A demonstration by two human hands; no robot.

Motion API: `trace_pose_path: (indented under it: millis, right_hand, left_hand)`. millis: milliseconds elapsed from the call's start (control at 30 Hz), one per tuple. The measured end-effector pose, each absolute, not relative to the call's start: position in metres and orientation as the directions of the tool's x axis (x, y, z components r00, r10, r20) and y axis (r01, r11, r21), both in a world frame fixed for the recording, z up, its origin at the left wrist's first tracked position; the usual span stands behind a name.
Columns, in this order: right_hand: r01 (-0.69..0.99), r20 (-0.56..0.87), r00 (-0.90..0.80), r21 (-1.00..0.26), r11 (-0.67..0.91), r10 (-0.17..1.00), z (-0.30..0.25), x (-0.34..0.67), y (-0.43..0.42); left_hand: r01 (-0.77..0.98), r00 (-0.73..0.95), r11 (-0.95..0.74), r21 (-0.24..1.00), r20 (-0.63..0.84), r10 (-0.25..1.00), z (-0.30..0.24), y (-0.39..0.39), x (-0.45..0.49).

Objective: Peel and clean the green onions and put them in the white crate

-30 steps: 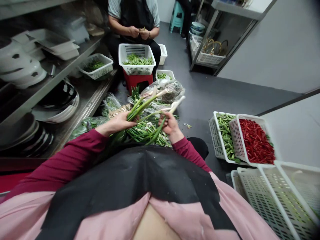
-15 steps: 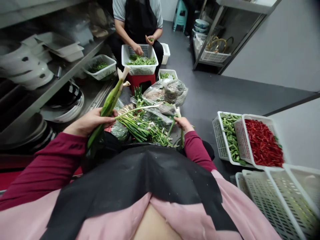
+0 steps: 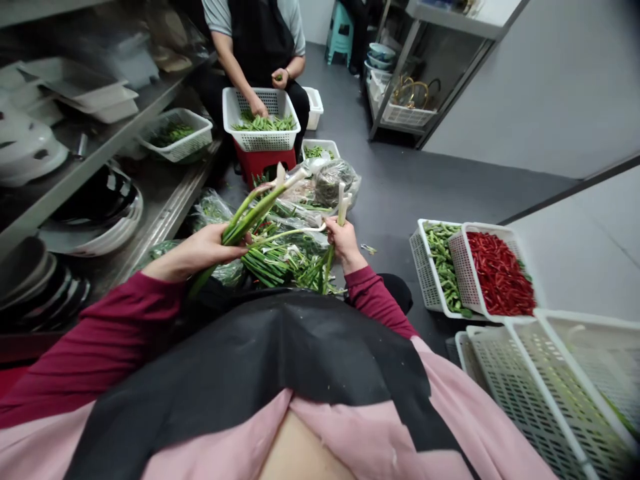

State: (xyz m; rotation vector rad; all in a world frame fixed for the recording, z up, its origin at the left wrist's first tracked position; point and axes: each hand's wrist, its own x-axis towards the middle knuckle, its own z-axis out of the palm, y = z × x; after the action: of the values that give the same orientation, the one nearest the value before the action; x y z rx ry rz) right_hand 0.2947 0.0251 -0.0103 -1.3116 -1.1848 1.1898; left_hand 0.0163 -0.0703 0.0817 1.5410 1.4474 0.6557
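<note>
left grip (image 3: 207,248) wraps green stalks (image 3: 257,211), right grip (image 3: 343,241) pinches pale stalks (image 3: 342,208); hard tugging could snap the thin stem (image 3: 295,232) between.

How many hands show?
4: wearer's left hand and right hand gripping green stalks; co-worker's hand in the white basket, other hand near its far rim. Others may be hidden.

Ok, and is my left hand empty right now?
No, your left hand is closed around long green stalks, with their pale ends pointing away from you.
</note>
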Motion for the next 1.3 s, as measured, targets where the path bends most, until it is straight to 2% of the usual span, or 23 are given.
trace_pose_path:
  millis: [100, 200, 300, 400, 500, 667, 800, 900, 1033, 1100, 1167, 1233, 1300]
  right_hand:
    - [0.184, 0.088, 0.161, -0.981, 0.058, 0.983, -0.016, 0.292, 0.026]
    - [0.290, 0.174, 0.167, -0.949, 0.120, 0.970, -0.019, 0.290, 0.029]
    - [0.192, 0.090, 0.080, -0.979, 0.073, 0.993, -0.020, 0.293, 0.033]
    - [0.057, 0.021, -0.028, -0.998, 0.023, 0.999, -0.025, 0.301, 0.037]
    - [0.054, 0.024, 0.107, -0.998, 0.018, 0.994, -0.033, 0.308, 0.039]
    - [0.258, 0.069, 0.291, -0.966, -0.009, 0.954, -0.041, 0.313, 0.044]
    - [0.518, 0.111, 0.394, -0.847, -0.121, 0.913, -0.046, 0.332, 0.058]
    - [0.627, -0.016, 0.297, -0.750, -0.208, 0.955, -0.055, 0.343, 0.062]
    - [0.647, -0.279, -0.026, -0.736, -0.197, 0.960, -0.067, 0.330, 0.049]
    - [0.602, -0.281, -0.031, -0.771, -0.206, 0.959, -0.066, 0.318, 0.039]
    - [0.440, -0.230, -0.035, -0.877, -0.192, 0.973, -0.057, 0.307, 0.029]
    - [0.141, -0.174, -0.157, -0.978, -0.152, 0.972, -0.040, 0.299, 0.019]
    - [-0.162, -0.092, -0.330, -0.975, -0.153, 0.939, -0.019, 0.292, 0.011]
  left_hand:
    - [0.564, 0.272, 0.014, 0.826, -0.202, 0.941, 0.083, -0.072, 0.021]
    - [0.599, 0.280, -0.001, 0.801, -0.208, 0.937, 0.086, -0.076, 0.025]
    - [0.557, 0.282, 0.044, 0.829, -0.239, 0.929, 0.090, -0.082, 0.026]
    - [0.432, 0.243, 0.176, 0.885, -0.302, 0.922, 0.094, -0.086, 0.020]
    - [0.339, 0.220, 0.257, 0.905, -0.342, 0.914, 0.096, -0.088, 0.015]
    - [0.317, 0.225, 0.297, 0.901, -0.376, 0.899, 0.097, -0.091, 0.015]
    - [0.319, 0.243, 0.287, 0.903, -0.371, 0.896, 0.098, -0.097, 0.007]
    - [0.292, 0.180, 0.299, 0.909, -0.359, 0.916, 0.100, -0.101, 0.001]
    - [0.238, 0.100, 0.310, 0.921, -0.340, 0.935, 0.100, -0.101, 0.004]
    - [0.218, 0.109, 0.296, 0.930, -0.325, 0.939, 0.096, -0.096, 0.008]
    - [0.212, 0.135, 0.268, 0.940, -0.300, 0.944, 0.090, -0.090, 0.014]
    - [0.217, 0.165, 0.237, 0.947, -0.275, 0.947, 0.083, -0.081, 0.021]
    - [0.214, 0.229, 0.207, 0.955, -0.255, 0.940, 0.075, -0.071, 0.031]
